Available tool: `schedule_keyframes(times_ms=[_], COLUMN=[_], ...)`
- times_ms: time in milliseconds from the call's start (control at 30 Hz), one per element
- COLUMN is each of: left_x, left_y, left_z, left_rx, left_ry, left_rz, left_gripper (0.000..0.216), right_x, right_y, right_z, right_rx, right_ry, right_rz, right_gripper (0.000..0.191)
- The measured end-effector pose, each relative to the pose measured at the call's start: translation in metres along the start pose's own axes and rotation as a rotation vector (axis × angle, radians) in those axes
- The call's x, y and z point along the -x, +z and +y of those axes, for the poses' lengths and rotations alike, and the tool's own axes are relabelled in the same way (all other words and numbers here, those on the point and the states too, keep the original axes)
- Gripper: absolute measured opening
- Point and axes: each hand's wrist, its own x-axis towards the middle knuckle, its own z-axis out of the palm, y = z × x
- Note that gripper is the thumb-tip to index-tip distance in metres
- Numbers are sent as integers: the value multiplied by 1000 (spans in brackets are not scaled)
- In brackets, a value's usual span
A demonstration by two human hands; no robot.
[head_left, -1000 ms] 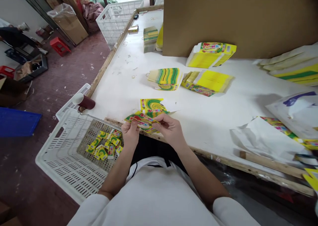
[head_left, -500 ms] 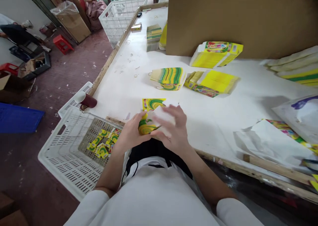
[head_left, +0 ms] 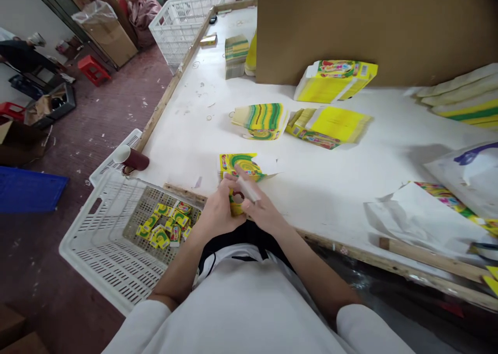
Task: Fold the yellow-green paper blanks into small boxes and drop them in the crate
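Note:
At the table's near edge, my left hand (head_left: pixel 220 211) is closed around a small yellow and green printed carton (head_left: pixel 236 203) with a round cut-out showing dark red. From the other side my right hand (head_left: pixel 264 209) grips it, a white strip or flap (head_left: pixel 248 188) lying across its fingers; whether that strip belongs to the carton is hard to tell. Just beyond my fingers a flat carton blank (head_left: pixel 237 161) lies on the white table (head_left: pixel 187 136). Farther back stand a pile of striped blanks (head_left: pixel 268 118) and a pile of yellow blanks (head_left: pixel 338 126).
A white plastic crate (head_left: pixel 101 255) with several small cartons (head_left: pixel 167 224) stands left below the table. A dark red mug (head_left: pixel 134 158) sits at the left corner. Cardboard (head_left: pixel 369 32) blocks the back. White paper (head_left: pixel 412 214) and a wooden strip (head_left: pixel 428 255) lie right.
My right hand has come down and closed in on the carton, which is now turned with its cut-out showing. The blank on the table is less covered. The view has shifted slightly.

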Motion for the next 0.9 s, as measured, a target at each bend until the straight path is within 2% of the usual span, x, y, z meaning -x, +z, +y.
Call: schedule_keyframes(times_ms=[67, 133, 200, 300, 333, 400, 467, 533, 733, 833, 900], left_x=[0, 1, 2, 5, 6, 7, 7, 7, 8, 6, 4], left_y=[1, 3, 3, -2, -5, -11, -15, -17, -8, 3, 4], left_z=[-1, -2, -4, -6, -5, -2, 1, 3, -1, 4, 7], left_rx=[-14, -60, -117, -12, 117, 416, 595, 599, 529, 505, 480], left_ry=[11, 18, -70, -347, -425, -516, -544, -550, -525, -496, -474], left_rz=[40, 139, 259, 431, 456, 461, 455, 472, 525, 534, 545], left_gripper=[62, 74, 82, 78, 70, 53, 41, 36, 42, 48, 57], right_x=[6, 9, 10, 7, 6, 5, 5, 5, 5, 0, -4], right_y=[-1, -3, -7, -15, -18, -19, -19, -21, -34, -28, -20], right_z=[-1, 0, 3, 7, 8, 9, 8, 4, -19, -21, -16], right_rx=[253, 427, 466, 444, 460, 549, 650, 705, 719, 691, 625], right_ry=[-149, -252, -288, -275, -273, -287, -317, -340, -323, -313, -313], right_rz=[-48, -16, 127, 346, 349, 251, 143, 86, -126, 18, 142], right_gripper=[58, 46, 45, 51, 56, 60, 48, 37, 30, 24, 35])
